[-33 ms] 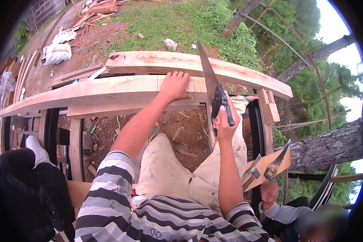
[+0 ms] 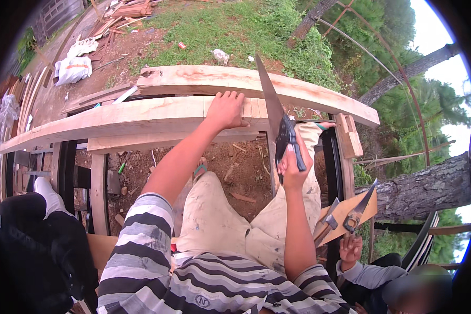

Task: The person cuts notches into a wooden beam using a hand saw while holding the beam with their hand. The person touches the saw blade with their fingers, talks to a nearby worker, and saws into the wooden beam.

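My right hand [image 2: 296, 162] is closed around the black handle of a handsaw [image 2: 269, 97]. The saw's dark blade points away from me and lies at the right end of the nearer wooden beam [image 2: 141, 112]. My left hand [image 2: 226, 111] grips this beam close to that end, fingers bent over its top and thumb toward the right. Thin dark lines cross the pale wood just right of my left hand. Whether the teeth bite into the wood, I cannot tell.
Behind lies a second thick beam [image 2: 209, 78]. At the right, another handsaw [image 2: 358, 212] and a hatchet-like tool [image 2: 327, 225] lie on a board. A co-worker's hand [image 2: 350, 247] is beside them; another person's dark-clothed leg [image 2: 42, 240] is at the left.
My right hand has drawn the saw slightly back toward me. My left hand stays on the beam. The co-worker's fingers at the lower right have shifted.
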`<action>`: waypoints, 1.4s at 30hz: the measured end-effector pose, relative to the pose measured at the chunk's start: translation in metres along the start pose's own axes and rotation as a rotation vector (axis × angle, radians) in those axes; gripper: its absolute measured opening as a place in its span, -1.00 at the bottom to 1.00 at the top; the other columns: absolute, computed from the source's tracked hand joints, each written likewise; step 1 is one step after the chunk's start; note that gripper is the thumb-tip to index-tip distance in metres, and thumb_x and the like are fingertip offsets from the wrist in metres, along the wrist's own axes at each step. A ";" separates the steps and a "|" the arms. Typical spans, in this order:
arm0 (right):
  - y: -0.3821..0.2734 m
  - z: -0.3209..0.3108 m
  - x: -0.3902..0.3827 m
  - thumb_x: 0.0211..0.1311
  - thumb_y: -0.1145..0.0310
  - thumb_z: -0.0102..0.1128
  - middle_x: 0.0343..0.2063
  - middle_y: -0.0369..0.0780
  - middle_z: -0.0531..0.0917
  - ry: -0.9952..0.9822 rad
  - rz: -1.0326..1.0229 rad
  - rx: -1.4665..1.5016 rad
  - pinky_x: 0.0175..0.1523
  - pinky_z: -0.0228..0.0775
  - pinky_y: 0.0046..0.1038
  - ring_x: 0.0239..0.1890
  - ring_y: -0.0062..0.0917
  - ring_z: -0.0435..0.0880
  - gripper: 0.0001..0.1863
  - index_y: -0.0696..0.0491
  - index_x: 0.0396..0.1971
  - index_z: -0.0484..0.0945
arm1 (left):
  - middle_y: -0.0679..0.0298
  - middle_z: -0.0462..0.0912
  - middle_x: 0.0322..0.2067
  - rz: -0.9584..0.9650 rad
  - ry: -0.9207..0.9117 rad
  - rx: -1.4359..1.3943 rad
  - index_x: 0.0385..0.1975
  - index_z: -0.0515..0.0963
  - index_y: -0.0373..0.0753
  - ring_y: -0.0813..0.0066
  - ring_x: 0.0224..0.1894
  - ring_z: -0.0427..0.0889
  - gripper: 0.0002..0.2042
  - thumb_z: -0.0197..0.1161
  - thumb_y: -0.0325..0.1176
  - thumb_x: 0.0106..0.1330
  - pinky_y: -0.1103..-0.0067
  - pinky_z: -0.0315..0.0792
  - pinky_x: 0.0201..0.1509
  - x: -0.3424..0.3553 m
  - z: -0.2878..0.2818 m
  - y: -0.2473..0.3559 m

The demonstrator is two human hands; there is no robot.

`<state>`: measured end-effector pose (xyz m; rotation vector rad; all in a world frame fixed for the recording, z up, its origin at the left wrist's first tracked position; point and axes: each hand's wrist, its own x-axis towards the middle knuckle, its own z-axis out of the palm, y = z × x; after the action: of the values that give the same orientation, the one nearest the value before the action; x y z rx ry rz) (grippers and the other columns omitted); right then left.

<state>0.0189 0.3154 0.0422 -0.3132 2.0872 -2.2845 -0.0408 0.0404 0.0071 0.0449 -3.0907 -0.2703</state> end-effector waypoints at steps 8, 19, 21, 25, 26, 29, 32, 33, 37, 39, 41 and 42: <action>-0.024 -0.071 -0.180 0.53 0.27 0.24 -0.49 -0.31 0.65 -0.031 -0.254 -0.483 -0.58 0.20 -0.60 -0.68 -0.78 0.36 -0.30 0.36 0.53 0.42 | 0.07 0.67 0.12 -0.047 0.048 0.045 0.23 0.48 -0.25 0.10 0.30 0.62 -0.09 0.65 0.34 0.08 0.18 0.45 0.39 -0.006 -0.001 -0.008; 0.019 -0.037 -0.117 0.51 0.40 0.21 -0.33 -0.26 0.72 0.026 -0.064 -0.128 -0.50 0.29 -0.58 -0.61 -0.75 0.46 -0.35 0.35 0.52 0.44 | 0.07 0.67 0.18 -0.020 0.018 0.008 0.27 0.48 -0.26 0.09 0.33 0.61 -0.07 0.64 0.34 0.08 0.17 0.45 0.40 0.000 0.003 -0.010; 0.016 -0.072 -0.192 0.63 0.23 0.18 -0.65 -0.39 0.43 0.005 -0.133 -0.271 -0.60 0.25 -0.58 -0.73 -0.78 0.30 -0.27 0.37 0.59 0.29 | 0.07 0.67 0.18 -0.026 0.048 0.037 0.27 0.49 -0.26 0.09 0.34 0.60 -0.07 0.63 0.35 0.10 0.15 0.45 0.41 0.001 0.002 -0.013; -0.004 -0.066 -0.192 0.64 0.24 0.15 -0.69 -0.39 0.40 0.053 -0.045 -0.181 -0.60 0.27 -0.57 -0.74 -0.77 0.30 -0.27 0.38 0.60 0.26 | 0.08 0.66 0.19 -0.009 0.036 0.062 0.27 0.48 -0.25 0.09 0.36 0.59 -0.07 0.61 0.37 0.11 0.15 0.44 0.44 0.004 -0.011 -0.010; -0.015 -0.057 -0.170 0.53 0.24 0.25 -0.52 -0.30 0.60 0.135 0.022 -0.118 -0.52 0.28 -0.58 -0.63 -0.74 0.44 -0.27 0.42 0.51 0.40 | 0.08 0.65 0.21 -0.016 -0.007 0.059 0.34 0.46 -0.25 0.09 0.38 0.58 -0.03 0.61 0.37 0.12 0.14 0.43 0.46 0.010 -0.016 0.002; 0.002 -0.039 -0.101 0.50 0.39 0.22 -0.50 -0.35 0.58 0.051 -0.042 -0.058 -0.51 0.27 -0.60 -0.62 -0.79 0.41 -0.34 0.32 0.54 0.43 | 0.07 0.64 0.26 -0.028 -0.010 0.076 0.47 0.40 -0.25 0.09 0.41 0.56 0.05 0.61 0.37 0.12 0.14 0.41 0.49 0.004 -0.006 0.001; 0.005 -0.026 -0.062 0.49 0.47 0.19 -0.47 -0.38 0.60 0.017 -0.002 0.059 -0.51 0.28 -0.62 -0.61 -0.81 0.40 -0.36 0.24 0.55 0.46 | 0.07 0.62 0.33 -0.027 0.018 0.093 0.65 0.25 -0.18 0.10 0.44 0.55 0.17 0.61 0.36 0.12 0.13 0.39 0.52 0.004 0.000 -0.003; 0.005 -0.032 -0.066 0.50 0.48 0.18 -0.46 -0.39 0.60 0.015 0.006 0.066 -0.52 0.28 -0.63 -0.60 -0.82 0.40 -0.38 0.23 0.53 0.48 | 0.08 0.62 0.33 -0.011 0.049 0.087 0.67 0.24 -0.14 0.10 0.43 0.55 0.17 0.61 0.37 0.12 0.13 0.39 0.52 -0.001 0.003 0.002; 0.017 -0.026 -0.071 0.47 0.48 0.23 -0.29 -0.24 0.74 0.039 -0.015 0.040 -0.30 0.53 -0.57 -0.44 -0.69 0.63 -0.38 0.27 0.50 0.51 | 0.13 0.64 0.29 0.016 0.045 0.096 0.74 0.13 0.03 0.11 0.39 0.59 0.22 0.61 0.37 0.12 0.13 0.42 0.46 0.006 -0.003 0.004; 0.030 -0.025 -0.072 0.46 0.47 0.25 -0.13 -0.13 0.77 0.066 -0.104 -0.075 -0.07 0.57 -0.50 -0.23 -0.57 0.71 -0.39 0.29 0.48 0.53 | 0.13 0.65 0.28 0.027 0.021 0.100 0.76 0.11 0.07 0.11 0.37 0.60 0.23 0.61 0.37 0.11 0.12 0.43 0.43 0.007 -0.006 0.005; 0.038 -0.026 -0.071 0.45 0.45 0.26 0.13 0.03 0.74 0.085 -0.151 -0.081 0.28 0.48 -0.39 0.13 -0.40 0.71 -0.40 0.31 0.45 0.54 | 0.13 0.66 0.24 0.014 0.015 0.112 0.78 0.06 0.16 0.11 0.34 0.61 0.24 0.61 0.38 0.11 0.13 0.45 0.38 0.005 -0.003 0.004; 0.039 -0.025 -0.071 0.44 0.44 0.27 0.26 0.11 0.73 0.095 -0.173 -0.087 0.46 0.44 -0.34 0.31 -0.32 0.70 -0.40 0.32 0.43 0.55 | 0.13 0.66 0.24 0.021 0.018 0.117 0.78 0.06 0.16 0.11 0.34 0.61 0.24 0.61 0.38 0.11 0.13 0.45 0.38 0.005 -0.002 0.004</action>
<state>0.0797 0.3474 -0.0073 -0.4114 2.2953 -2.3496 -0.0461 0.0437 0.0096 0.0185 -3.0841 -0.0873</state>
